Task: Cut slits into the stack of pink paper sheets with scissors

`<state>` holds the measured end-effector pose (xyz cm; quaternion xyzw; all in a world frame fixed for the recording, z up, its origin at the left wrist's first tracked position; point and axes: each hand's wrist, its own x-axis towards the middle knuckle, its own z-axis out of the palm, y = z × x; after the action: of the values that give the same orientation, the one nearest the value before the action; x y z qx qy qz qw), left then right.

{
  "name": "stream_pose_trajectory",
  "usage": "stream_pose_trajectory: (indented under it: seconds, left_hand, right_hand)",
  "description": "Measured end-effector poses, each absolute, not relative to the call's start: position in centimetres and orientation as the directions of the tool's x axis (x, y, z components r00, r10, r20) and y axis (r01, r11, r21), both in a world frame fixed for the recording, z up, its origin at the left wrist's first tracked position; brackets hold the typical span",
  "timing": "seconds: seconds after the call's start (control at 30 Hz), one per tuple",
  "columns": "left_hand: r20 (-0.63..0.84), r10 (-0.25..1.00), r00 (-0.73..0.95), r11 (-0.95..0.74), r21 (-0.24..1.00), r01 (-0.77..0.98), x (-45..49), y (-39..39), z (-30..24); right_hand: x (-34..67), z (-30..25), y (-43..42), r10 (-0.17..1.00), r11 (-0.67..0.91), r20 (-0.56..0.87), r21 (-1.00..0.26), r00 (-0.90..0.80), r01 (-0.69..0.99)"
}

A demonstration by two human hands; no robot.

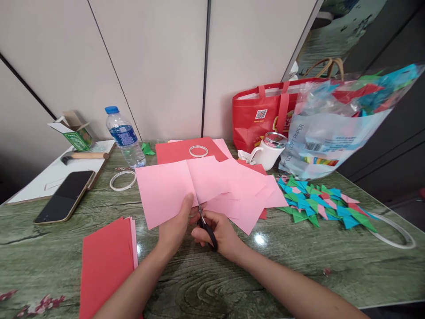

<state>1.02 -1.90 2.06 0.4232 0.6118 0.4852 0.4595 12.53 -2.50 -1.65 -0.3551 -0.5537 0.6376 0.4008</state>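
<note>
The patterned green table (265,283) is spread across the lower frame. At upper right, a red bag (245,119) is partly covered by a plastic bag (312,137) filled with folded paper pieces. At centre, a pink sheet (162,188) is held above the table, pinched between the thumb and fingers of the left hand (174,228). Just below centre, black-handled scissors (209,235) are gripped by the curled fingers of the right hand (224,230), their blades placed at the sheet's lower edge.
</note>
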Motion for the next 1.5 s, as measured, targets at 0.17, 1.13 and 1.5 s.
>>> stream_pose_trajectory:
  seconds: [0.17,1.13,1.5]
  left_hand:
    - [-0.064,0.913,-0.402,0.176,0.953,0.248,1.12,-1.96,2.15]
    - [-0.097,0.918,-0.384,0.193,0.956,0.222,1.46,-2.16,2.32]
    - [-0.047,0.928,-0.37,0.136,0.966,0.219,1.25,-2.0,1.6]
  right_hand:
    - [12.79,-0.71,-2.38,0.908,-0.043,0.023,-0.988,-0.418,-0.146]
    - [12.76,-1.32,-2.38,0.924,-0.04,0.034,-0.982,-0.382,-0.183]
    - [12.62,-1.0,-2.52,0.928,-0.088,-0.025,-0.984,-0.371,-0.155]
